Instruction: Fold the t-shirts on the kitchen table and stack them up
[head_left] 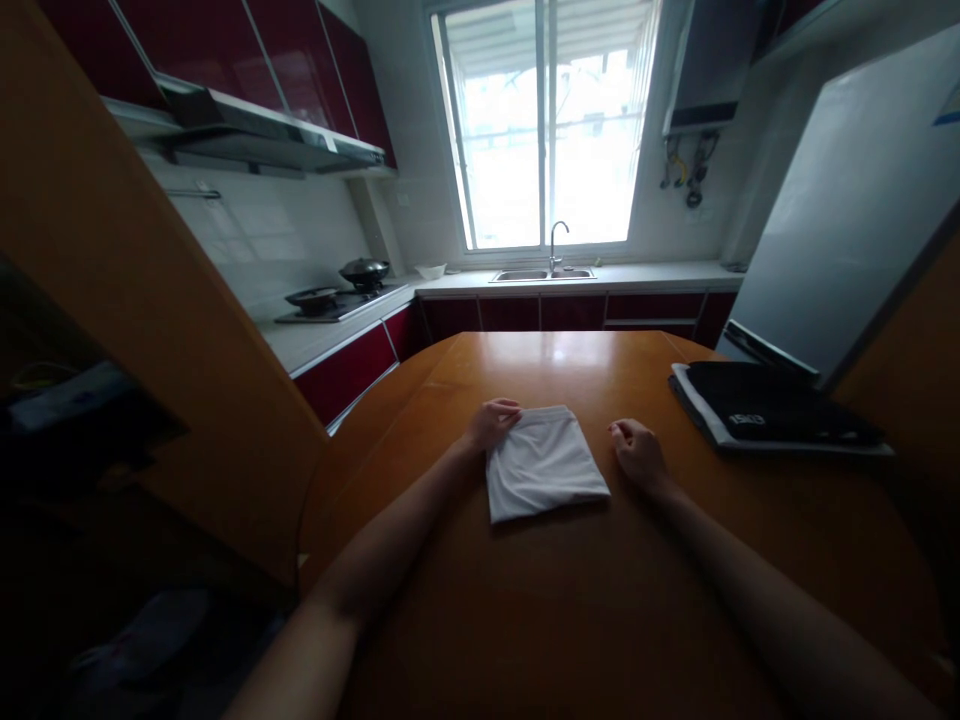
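A white garment, folded into a flat, roughly square shape with a band along its far edge, lies on the wooden table. At its far left corner is my left hand, the fingers closed on the cloth's edge. My right hand rests on the table a little to the right of the garment, apart from it. Its fingers are curled in, and nothing shows in them.
Folded dark and white clothes are stacked at the table's right side, near the fridge. Beyond the table, a counter holds a sink, a white bowl and a stove with two pans.
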